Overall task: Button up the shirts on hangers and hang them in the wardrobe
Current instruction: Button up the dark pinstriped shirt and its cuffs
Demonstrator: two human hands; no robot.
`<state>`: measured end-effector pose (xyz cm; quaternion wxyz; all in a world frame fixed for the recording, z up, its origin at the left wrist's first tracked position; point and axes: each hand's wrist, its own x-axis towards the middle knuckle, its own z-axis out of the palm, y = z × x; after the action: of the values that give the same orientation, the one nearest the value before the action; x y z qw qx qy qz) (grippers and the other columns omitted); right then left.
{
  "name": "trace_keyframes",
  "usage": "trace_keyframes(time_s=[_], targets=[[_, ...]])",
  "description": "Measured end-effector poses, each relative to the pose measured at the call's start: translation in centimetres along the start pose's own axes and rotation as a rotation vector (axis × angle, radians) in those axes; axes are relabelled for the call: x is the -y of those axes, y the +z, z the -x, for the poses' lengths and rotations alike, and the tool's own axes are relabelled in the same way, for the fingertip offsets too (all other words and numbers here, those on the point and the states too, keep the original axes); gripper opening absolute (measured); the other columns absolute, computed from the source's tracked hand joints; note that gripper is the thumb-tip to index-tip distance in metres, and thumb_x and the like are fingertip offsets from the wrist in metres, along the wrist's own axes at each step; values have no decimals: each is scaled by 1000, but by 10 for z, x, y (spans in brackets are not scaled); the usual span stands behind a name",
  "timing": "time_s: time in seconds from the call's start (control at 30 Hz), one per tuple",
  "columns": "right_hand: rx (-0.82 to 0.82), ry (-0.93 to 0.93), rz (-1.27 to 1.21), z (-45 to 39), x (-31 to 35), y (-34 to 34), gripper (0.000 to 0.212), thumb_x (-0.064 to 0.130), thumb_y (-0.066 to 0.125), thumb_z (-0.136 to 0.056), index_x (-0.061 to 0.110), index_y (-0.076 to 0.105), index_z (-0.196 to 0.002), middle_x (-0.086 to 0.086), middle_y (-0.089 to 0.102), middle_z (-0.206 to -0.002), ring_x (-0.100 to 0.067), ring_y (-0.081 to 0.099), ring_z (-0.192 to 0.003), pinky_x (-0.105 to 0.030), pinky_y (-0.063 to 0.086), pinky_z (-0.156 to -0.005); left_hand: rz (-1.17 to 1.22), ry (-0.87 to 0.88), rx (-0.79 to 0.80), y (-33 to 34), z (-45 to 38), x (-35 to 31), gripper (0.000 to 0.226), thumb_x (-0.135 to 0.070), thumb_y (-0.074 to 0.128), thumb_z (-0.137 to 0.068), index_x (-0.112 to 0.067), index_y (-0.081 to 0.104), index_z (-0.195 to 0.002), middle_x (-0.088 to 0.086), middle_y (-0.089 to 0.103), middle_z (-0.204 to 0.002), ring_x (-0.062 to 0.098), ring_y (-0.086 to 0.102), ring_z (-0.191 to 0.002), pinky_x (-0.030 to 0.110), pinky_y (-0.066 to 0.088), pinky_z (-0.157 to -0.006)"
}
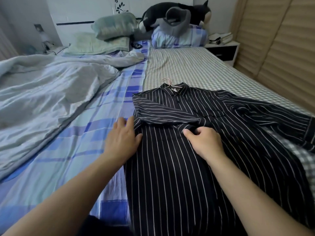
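striped shirt (179,167) flat on bed (196,68), hanger (167,82) at collar | left hand (121,137) flat on edge | right hand (203,142) pinching front

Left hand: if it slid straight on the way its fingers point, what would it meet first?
Probably the folded sleeve of the striped shirt; the left hand already touches the shirt's edge, though depth is unclear.

A home bedroom. A wide bed (196,68) fills it, with a rumpled duvet (51,92) on the left, pillows (115,26) and a plush toy (179,9) at the far headboard (76,12), a nightstand (223,48) and slatted wardrobe doors (279,48) on the right.
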<state>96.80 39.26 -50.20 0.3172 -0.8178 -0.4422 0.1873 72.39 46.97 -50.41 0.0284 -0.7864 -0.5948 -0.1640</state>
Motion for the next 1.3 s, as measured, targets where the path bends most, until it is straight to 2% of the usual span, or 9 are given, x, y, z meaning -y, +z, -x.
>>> trace_keyframes(time_s=[0.17,0.3,0.57,0.73,0.87,0.97,1.07,1.17,1.3], targets=[[-217,-61,-266,-17,27,17,19,31,67,-94,17,75,-103,5,62,-111,-26,52,-119,-38,45,-102,-108,319,-165,5,-48,0,6,-21,70,-86,-16,67,-88,7,62,-93,37,58,-90,46,47,-72],[-318,-412,-388,-20,28,-13,8,11,70,-91,17,72,-94,11,66,-108,-6,60,-104,-14,45,-95,220,-65,-185,-17,-74,21,24,-14,52,-99,-3,72,-94,21,68,-99,42,62,-95,47,50,-78],[354,-493,135,20,-33,-43,29,15,74,-89,38,65,-75,36,51,-128,5,32,-134,-22,22,-117,-28,-19,127,-31,-70,55,20,-17,66,-92,-27,76,-106,14,63,-119,41,53,-114,47,46,-94],[267,-537,262,29,-38,-42,44,-3,52,-96,31,77,-103,32,29,-150,2,12,-146,-19,5,-116,363,152,-63,-30,-21,-17,37,3,56,-83,-18,76,-106,5,65,-108,28,55,-106,38,44,-92],[258,-434,171,34,-40,-40,49,-7,49,-94,31,78,-98,27,43,-145,5,26,-140,-18,15,-116,529,59,64,6,17,-39,27,-5,58,-90,-20,74,-106,-4,63,-103,17,59,-101,27,43,-89],[24,-390,17,31,-36,-38,41,-4,57,-92,34,73,-87,22,58,-121,4,48,-117,-21,38,-107,346,153,44,25,30,-40,13,-18,61,-92,-16,69,-102,2,59,-100,28,55,-99,41,48,-88],[-90,-295,-108,21,-31,-35,28,19,73,-89,30,63,-112,16,52,-115,-1,53,-106,-23,47,-95,252,120,-31,19,32,-52,29,-49,58,-93,-21,63,-93,-4,56,-94,24,53,-95,42,47,-82],[-3,-302,30,11,-27,-20,27,26,75,-89,28,68,-115,17,57,-104,-9,53,-108,-29,44,-94,238,134,-96,11,29,-79,47,-67,50,-91,-26,58,-113,-6,55,-110,22,51,-108,42,40,-93],[-218,-507,-121,14,-23,-6,32,-3,69,-87,21,79,-106,12,62,-90,-14,61,-93,-36,55,-86,479,98,37,6,14,-107,73,-66,57,-87,-35,37,-150,-13,52,-137,15,41,-131,41,28,-110]])
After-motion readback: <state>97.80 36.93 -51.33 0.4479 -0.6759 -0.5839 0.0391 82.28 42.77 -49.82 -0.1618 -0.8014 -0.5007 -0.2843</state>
